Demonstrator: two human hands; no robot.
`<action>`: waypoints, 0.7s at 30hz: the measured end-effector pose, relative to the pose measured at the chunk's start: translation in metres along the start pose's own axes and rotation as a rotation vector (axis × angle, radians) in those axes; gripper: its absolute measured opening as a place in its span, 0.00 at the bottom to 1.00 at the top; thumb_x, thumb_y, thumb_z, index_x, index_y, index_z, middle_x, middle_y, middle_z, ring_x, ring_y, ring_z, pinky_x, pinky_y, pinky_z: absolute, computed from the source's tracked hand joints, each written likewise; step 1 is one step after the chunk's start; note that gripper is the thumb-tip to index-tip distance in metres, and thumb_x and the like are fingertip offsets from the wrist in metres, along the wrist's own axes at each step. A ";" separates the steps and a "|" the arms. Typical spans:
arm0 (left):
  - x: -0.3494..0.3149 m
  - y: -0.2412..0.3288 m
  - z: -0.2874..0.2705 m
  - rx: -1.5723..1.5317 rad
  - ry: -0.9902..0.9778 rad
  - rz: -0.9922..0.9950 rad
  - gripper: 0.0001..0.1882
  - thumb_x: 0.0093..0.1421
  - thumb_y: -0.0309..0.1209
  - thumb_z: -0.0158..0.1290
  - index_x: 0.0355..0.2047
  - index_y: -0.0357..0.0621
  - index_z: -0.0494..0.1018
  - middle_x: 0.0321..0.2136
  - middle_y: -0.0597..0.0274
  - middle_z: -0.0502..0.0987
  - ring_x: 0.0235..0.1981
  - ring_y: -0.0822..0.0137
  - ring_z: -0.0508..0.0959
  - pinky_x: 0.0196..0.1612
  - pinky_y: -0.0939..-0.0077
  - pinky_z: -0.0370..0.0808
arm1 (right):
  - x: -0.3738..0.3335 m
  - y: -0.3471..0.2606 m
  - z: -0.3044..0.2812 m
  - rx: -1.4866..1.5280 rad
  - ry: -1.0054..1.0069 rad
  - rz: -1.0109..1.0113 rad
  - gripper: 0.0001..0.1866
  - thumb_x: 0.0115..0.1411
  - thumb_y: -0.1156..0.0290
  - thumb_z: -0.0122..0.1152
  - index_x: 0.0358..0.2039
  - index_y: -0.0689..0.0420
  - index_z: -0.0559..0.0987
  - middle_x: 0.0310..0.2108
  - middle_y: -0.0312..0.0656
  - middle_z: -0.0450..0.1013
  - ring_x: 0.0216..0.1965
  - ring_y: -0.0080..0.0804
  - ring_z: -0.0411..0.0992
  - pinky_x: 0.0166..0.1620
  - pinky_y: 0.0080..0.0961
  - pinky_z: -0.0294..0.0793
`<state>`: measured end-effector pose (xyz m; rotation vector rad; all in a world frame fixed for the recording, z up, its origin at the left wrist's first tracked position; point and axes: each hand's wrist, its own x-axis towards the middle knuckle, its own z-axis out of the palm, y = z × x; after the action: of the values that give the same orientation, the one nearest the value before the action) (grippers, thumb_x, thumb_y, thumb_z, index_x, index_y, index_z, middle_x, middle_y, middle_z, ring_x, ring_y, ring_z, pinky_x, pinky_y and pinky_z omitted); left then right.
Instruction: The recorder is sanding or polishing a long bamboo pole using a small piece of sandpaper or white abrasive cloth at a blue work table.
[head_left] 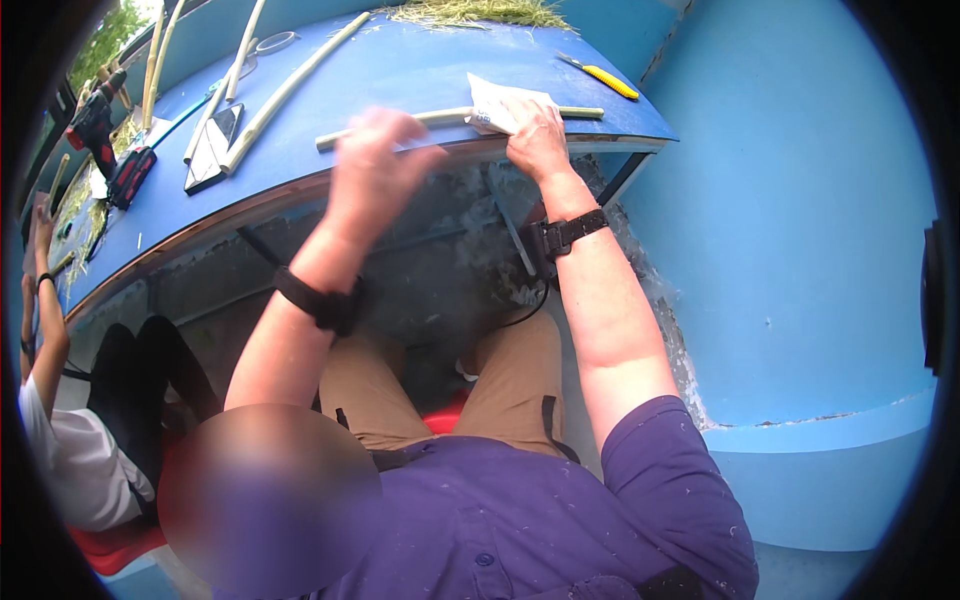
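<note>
A pale, slender stick point(440, 117), which looks like peeled bamboo, lies along the near edge of the blue table point(400, 65). My right hand point(540, 135) presses a folded white sheet point(490, 95) with faint print around the stick, right of its middle. The sheet's inner face is hidden, so whether it is sandpaper does not show. Toward the stick's left end, my left hand point(378, 165) is raised at the table edge. Motion smears its fingers, and contact with the stick cannot be made out.
A yellow utility knife point(610, 82) lies at the right. Longer pale sticks point(290, 95), a phone point(210, 155) and a cordless drill point(97, 130) are at the left. Straw point(480, 10) lies at the back. Another person's arm point(52, 330) is at far left; a blue wall point(800, 230) rises at right.
</note>
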<state>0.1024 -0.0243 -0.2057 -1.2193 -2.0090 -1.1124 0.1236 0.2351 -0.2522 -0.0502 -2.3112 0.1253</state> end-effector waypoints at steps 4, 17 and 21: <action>-0.036 0.046 0.052 -0.490 -0.490 -0.411 0.21 0.52 0.37 0.64 0.41 0.38 0.73 0.35 0.59 0.77 0.37 0.71 0.76 0.41 0.74 0.74 | 0.003 -0.001 -0.006 0.008 -0.046 0.039 0.21 0.49 0.76 0.52 0.46 0.52 0.76 0.47 0.43 0.73 0.54 0.42 0.66 0.59 0.39 0.59; -0.080 0.084 0.127 -1.839 -0.556 -0.972 0.29 0.58 0.53 0.56 0.53 0.50 0.67 0.50 0.62 0.72 0.51 0.67 0.71 0.51 0.63 0.68 | 0.005 0.000 0.001 -0.018 -0.121 0.131 0.22 0.51 0.74 0.52 0.49 0.55 0.75 0.51 0.43 0.71 0.57 0.40 0.64 0.62 0.37 0.55; -0.081 0.083 0.119 -1.762 -0.571 -0.991 0.23 0.58 0.50 0.56 0.49 0.52 0.69 0.44 0.67 0.74 0.44 0.72 0.72 0.47 0.69 0.68 | 0.003 0.002 0.000 -0.068 -0.118 0.054 0.23 0.51 0.74 0.53 0.50 0.54 0.74 0.50 0.43 0.71 0.56 0.41 0.64 0.62 0.41 0.55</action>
<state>0.2098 0.0618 -0.2982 -1.0780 -1.6201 -3.8153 0.1210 0.2375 -0.2502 -0.1430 -2.4321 0.0784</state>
